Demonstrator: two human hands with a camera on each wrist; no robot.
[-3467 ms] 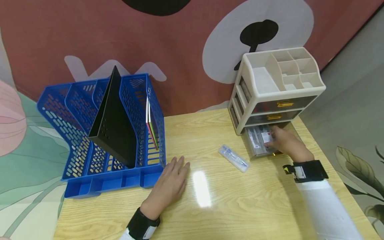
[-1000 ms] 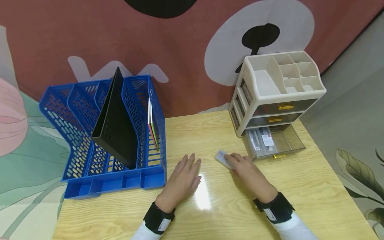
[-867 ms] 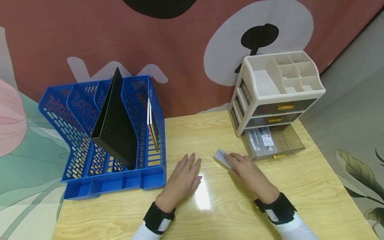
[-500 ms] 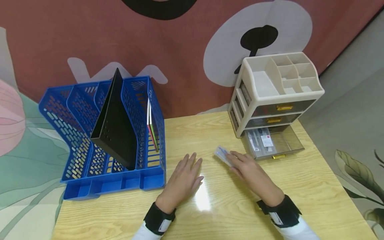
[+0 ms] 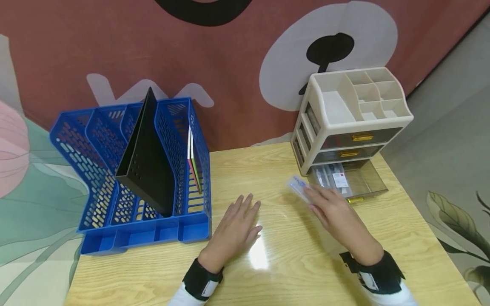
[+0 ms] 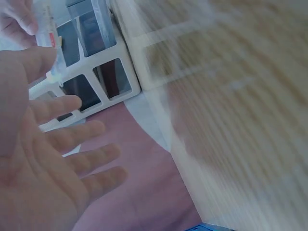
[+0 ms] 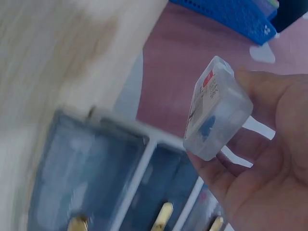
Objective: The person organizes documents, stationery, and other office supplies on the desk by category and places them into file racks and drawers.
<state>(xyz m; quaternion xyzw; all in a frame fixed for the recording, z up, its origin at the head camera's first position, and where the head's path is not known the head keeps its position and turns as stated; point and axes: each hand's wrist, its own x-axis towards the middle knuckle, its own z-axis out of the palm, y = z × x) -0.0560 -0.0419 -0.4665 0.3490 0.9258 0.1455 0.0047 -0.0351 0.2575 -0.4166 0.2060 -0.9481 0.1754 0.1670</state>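
Observation:
My right hand pinches a small clear plastic case with blue marks, just left of a pulled-out drawer. In the right wrist view the case shows a label with a red logo, held between the thumb and fingers of the right hand. Inside the drawer lie clear packets and one with a white label. The left hand is over the table beside the blue rack, its fingers straight and slightly spread. It holds nothing; the left wrist view shows its bare palm.
A cream desktop drawer unit with an open-topped compartment tray stands at the back right. On the left, a blue perforated file rack bears a black folder and thin booklets. A patterned cloth hangs behind the table.
Earlier the right hand was in the drawer and the case lay on the table. The hand then took the case, lifted it and moved right towards the drawer. The left hand shifted slightly right.

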